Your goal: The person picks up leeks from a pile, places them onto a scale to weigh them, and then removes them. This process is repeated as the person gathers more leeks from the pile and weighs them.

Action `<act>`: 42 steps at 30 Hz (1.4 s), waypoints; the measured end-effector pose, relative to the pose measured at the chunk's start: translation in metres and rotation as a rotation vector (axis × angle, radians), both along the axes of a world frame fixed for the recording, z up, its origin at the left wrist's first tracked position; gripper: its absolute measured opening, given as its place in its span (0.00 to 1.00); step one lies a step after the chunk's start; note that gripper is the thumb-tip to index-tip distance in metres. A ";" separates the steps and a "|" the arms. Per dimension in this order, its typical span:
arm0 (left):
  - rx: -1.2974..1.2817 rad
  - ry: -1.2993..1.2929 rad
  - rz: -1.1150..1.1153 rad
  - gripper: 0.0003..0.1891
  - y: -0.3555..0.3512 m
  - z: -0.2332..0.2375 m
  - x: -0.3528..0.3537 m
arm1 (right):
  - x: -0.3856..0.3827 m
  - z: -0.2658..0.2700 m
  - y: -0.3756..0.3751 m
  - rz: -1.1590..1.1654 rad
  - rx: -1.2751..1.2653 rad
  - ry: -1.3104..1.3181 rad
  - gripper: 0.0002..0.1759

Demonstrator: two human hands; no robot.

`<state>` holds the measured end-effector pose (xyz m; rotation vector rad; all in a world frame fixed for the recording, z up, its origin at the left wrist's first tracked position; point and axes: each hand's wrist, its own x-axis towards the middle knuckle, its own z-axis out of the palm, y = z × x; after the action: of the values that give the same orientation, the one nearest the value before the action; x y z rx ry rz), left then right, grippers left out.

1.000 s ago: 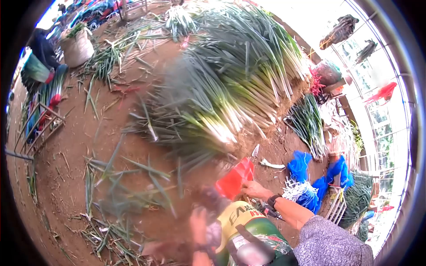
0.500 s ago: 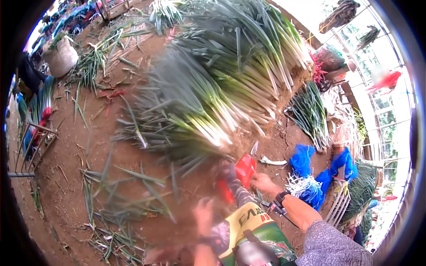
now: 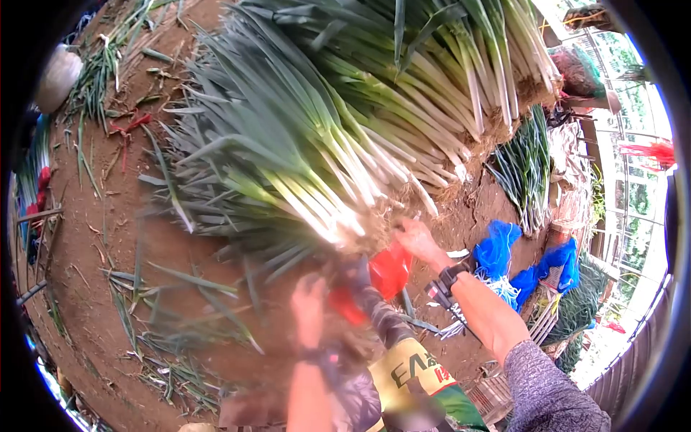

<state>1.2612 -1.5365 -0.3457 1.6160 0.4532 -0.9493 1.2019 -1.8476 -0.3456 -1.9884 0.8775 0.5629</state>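
A large heap of leeks (image 3: 317, 151) lies on the soil, green leaves to the left and white, rooted ends toward me. My right hand (image 3: 417, 241) reaches to the root ends of the nearest leeks, its fingers loosely bent and apart, with nothing visible in them. Below that hand is red plastic (image 3: 391, 273), beside a patterned dark leg covering (image 3: 389, 320). More red shows on the leg's left side. My left hand (image 3: 309, 291), smeared by motion, is raised over the ground left of the red plastic, near the closest leaf tips. Its fingers are too blurred to read.
Loose leaves (image 3: 209, 288) litter the soil on the left. Blue netting (image 3: 498, 248) with white strands lies to the right, and a smaller bundle of green stalks (image 3: 524, 173) rests behind it. A yellow and green printed sack or apron (image 3: 414, 371) covers my lap.
My right hand has moved forward from beside the red plastic to the leek roots. My left hand has risen toward the heap. The view has shifted closer to the leeks.
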 end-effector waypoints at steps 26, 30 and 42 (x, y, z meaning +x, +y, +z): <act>0.059 -0.049 0.146 0.18 -0.081 -0.090 0.034 | 0.119 -0.013 -0.103 0.091 -0.091 0.018 0.54; 0.071 -0.046 0.071 0.16 -0.091 -0.085 0.036 | 0.119 -0.012 -0.105 0.031 0.008 -0.012 0.56; -0.043 0.109 0.325 0.23 -0.105 -0.095 0.067 | 0.077 -0.104 0.018 0.077 0.070 -0.007 0.40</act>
<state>1.3279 -1.6418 -0.4409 1.4024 0.7414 -0.7960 1.2787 -1.8291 -0.4495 -1.9657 0.7698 0.6218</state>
